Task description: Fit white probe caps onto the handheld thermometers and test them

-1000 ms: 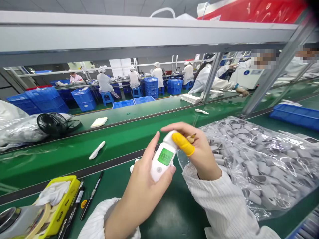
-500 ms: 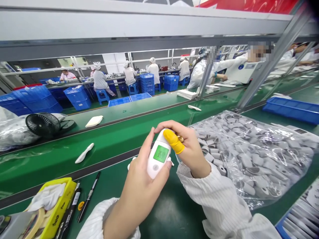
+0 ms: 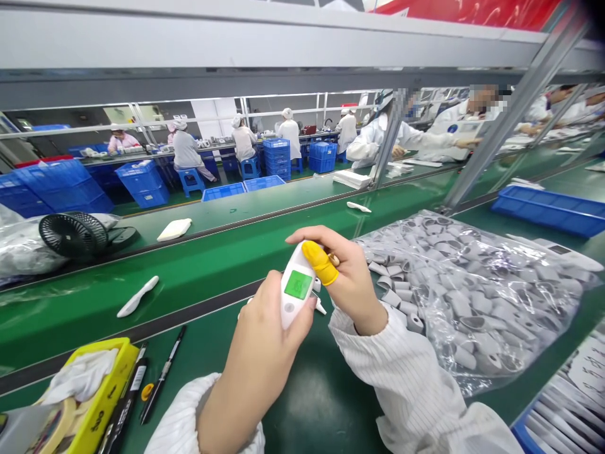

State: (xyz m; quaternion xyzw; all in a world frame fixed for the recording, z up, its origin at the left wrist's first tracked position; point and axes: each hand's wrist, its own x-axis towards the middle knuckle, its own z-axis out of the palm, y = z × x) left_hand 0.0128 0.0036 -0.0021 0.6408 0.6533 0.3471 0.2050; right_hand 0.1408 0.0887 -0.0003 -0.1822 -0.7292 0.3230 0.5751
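A white thermometer-like device [image 3: 290,308] with a lit green screen is held up over the green bench. My left hand [image 3: 259,343] wraps round its lower body, thumb along the right edge. Around its upper end are the fingers of my right hand [image 3: 347,271], whose thumb wears a yellow finger cot and presses on the device's top. Behind my hands, small white parts lie partly hidden on the bench. To the right, a clear plastic bag [image 3: 491,296] holds many grey curved pieces.
A yellow tray [image 3: 101,403] and black pens [image 3: 163,375] lie at the left. White pieces [image 3: 138,296] rest on the green belt. A black fan [image 3: 73,233] stands beyond it. Blue bins [image 3: 548,208] are at the right. A person [image 3: 378,135] works across the line.
My left index finger has drawn down from the device's tip and curled beside it. The white pieces on the belt have shifted left, and the persons' arms across the line have moved.
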